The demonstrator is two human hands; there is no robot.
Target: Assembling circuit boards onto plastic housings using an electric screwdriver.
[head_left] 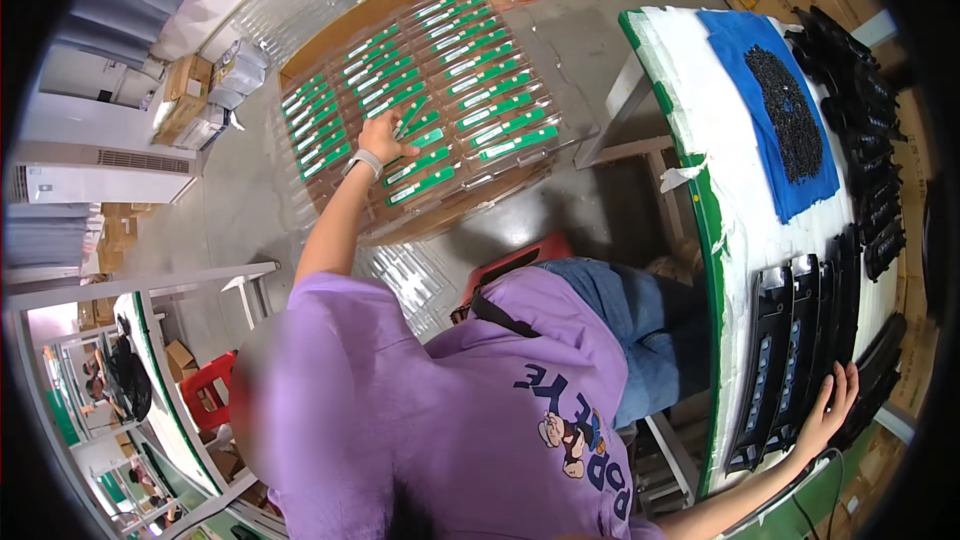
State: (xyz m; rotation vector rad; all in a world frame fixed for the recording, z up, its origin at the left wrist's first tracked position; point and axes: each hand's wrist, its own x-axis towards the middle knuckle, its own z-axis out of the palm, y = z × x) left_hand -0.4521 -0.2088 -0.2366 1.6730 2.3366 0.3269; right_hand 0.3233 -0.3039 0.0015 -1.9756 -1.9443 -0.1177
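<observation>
My left hand [380, 143] reaches over a clear plastic tray [572, 120] with several rows of narrow green strips bearing white labels. Its fingers close on one green strip [411, 112], which sits slanted against its neighbours; the fingers partly cover it. At the bench on the right, my right hand [828, 415] rests with loosely spread fingers on the near end of a row of long, curved black plastic panels [770, 360]. These panels lie side by side on the bench's white padded top [738, 210]. What the right palm touches is hidden.
A blue cloth [735, 60] bears a heap of small black parts [785, 110]. More black parts [875, 160] line the bench's far side. A red stool [520, 258] stands between tray and bench. Cardboard boxes [185, 90] and another workbench [175, 390] are at the left.
</observation>
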